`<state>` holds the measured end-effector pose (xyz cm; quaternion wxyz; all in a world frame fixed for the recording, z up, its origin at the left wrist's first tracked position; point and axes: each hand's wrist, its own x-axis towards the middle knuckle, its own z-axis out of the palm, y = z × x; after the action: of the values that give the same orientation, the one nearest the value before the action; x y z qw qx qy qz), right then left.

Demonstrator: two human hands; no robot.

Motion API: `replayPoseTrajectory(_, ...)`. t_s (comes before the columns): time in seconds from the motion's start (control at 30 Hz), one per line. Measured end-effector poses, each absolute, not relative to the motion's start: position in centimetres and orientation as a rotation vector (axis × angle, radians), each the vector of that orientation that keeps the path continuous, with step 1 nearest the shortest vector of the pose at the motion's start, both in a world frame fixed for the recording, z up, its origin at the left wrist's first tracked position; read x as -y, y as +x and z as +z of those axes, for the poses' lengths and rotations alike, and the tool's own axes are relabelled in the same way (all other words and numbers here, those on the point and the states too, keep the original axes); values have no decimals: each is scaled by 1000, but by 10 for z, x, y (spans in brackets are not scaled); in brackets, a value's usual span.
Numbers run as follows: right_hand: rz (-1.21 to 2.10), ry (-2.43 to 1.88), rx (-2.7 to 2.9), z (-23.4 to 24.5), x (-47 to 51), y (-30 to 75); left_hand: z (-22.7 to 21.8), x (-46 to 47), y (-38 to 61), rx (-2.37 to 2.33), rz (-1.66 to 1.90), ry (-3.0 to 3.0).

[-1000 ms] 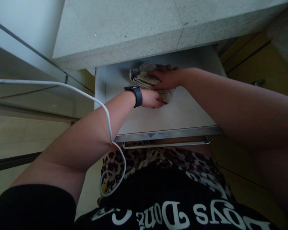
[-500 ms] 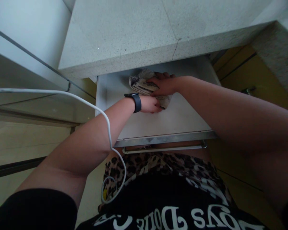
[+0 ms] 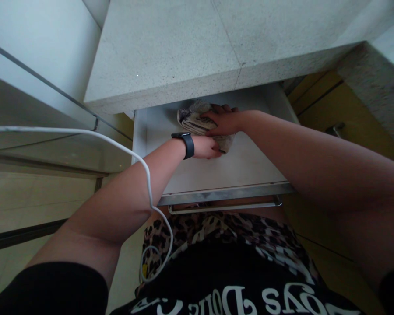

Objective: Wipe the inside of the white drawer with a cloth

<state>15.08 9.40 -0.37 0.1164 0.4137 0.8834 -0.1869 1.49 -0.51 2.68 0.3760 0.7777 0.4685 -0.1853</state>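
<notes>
A folded grey-beige towel (image 3: 192, 120) lies at the back of an open white drawer (image 3: 249, 162), partly under the stone countertop (image 3: 170, 52). My right hand (image 3: 223, 121) rests on top of the towel with its fingers curled over it. My left hand (image 3: 207, 147), with a dark watch on the wrist, grips the towel's near edge, its fingers mostly hidden under the cloth.
The drawer has a metal front rail and bar handle (image 3: 223, 205) close to my body. A white cable (image 3: 147, 175) hangs across my left forearm. Yellow-brown cabinet fronts (image 3: 351, 113) stand to the right, and a pale floor (image 3: 36, 197) lies to the left.
Both hands stay on the towel in the same spot in the drawer. The view has shifted slightly, so everything sits a little lower in the picture.
</notes>
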Motion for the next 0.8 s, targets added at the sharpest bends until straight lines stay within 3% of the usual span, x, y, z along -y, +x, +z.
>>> replayPoseTrajectory(0.8, -513, 1212, -2558, -3, -92, 150, 9, 0, 10, -1173, -397, 2007)
